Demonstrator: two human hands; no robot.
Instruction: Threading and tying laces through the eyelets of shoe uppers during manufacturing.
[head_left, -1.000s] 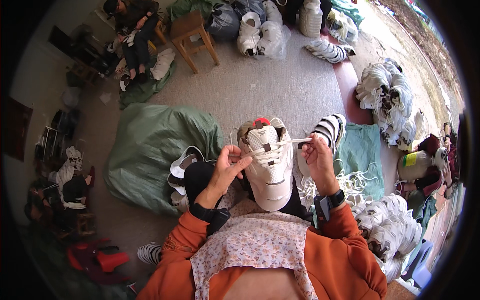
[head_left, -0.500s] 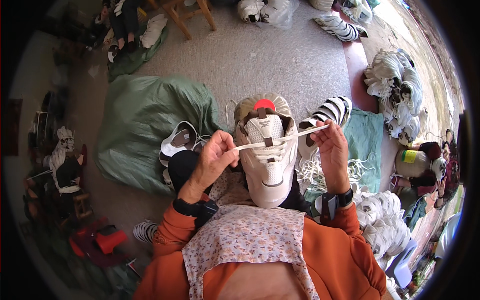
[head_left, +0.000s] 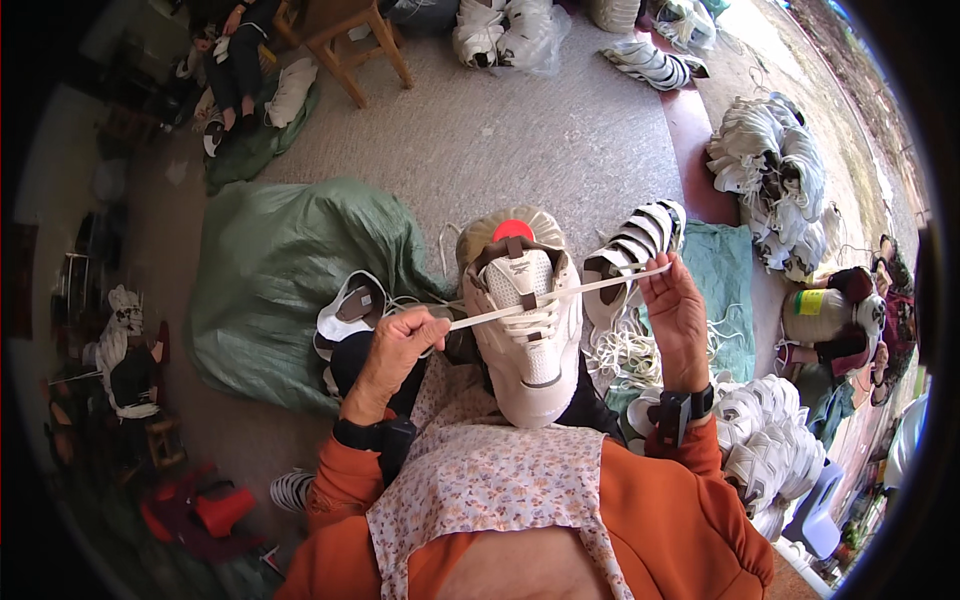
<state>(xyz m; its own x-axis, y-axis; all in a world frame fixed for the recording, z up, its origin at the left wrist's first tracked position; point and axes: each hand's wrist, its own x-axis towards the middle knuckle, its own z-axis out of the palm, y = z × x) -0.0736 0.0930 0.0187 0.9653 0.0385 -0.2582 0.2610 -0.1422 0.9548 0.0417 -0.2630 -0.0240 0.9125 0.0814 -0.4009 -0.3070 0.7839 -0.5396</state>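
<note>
On my lap sits a cream sneaker [head_left: 537, 370], its toe toward me and its brown-lined heel opening away. A flat cream shoelace [head_left: 487, 316] runs taut across its tongue, threaded through the front of the shoe. My left hand [head_left: 402, 350] pinches one end, left of the shoe. Raised on the right, my right hand [head_left: 677, 315] grips the other end between thumb and fingers. Another white shoe [head_left: 352, 318] lies beside my left knee. Right of the sneaker is a shoe with black and white stripes [head_left: 645, 235].
A large green sack [head_left: 290, 290] spreads at the left. Loose laces [head_left: 625, 352] lie on a teal cloth [head_left: 722, 300]. Piles of white shoes [head_left: 770, 160] stand at the right. A wooden stool [head_left: 350, 45] is at the back; other people sit at both sides.
My hands have moved farther apart, drawing the lace out longer on both sides. The left hand shifted left and nearer to me. The whole view has tilted slightly.
</note>
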